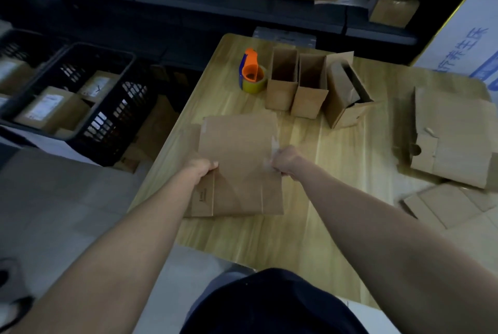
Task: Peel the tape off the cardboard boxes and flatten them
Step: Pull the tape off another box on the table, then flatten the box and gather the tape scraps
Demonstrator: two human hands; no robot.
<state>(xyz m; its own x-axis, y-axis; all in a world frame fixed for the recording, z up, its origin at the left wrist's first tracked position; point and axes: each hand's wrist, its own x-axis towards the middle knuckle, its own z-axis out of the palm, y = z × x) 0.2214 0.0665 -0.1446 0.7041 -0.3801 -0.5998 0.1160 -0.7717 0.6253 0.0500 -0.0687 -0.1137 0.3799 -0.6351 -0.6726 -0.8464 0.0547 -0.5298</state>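
- wooden surface (pixel 310 226) carries all the cardboard.
- black crate (pixel 107 96) of parcels stands off its left side.
- pile of flattened cardboard (pixel 455 145) lies at the right edge.
- flat box (pixel 237 150) is at the near left of the surface, between both grips.
- three open boxes (pixel 310 91) stand in a row behind it.
- orange tape dispenser (pixel 253 78) sits just left of them.
- left grip (pixel 202 169) clasps the flat box's left edge, thumb on top.
- right grip (pixel 285 160), curled, pinches a clear tape strip (pixel 273 145) at the right edge.
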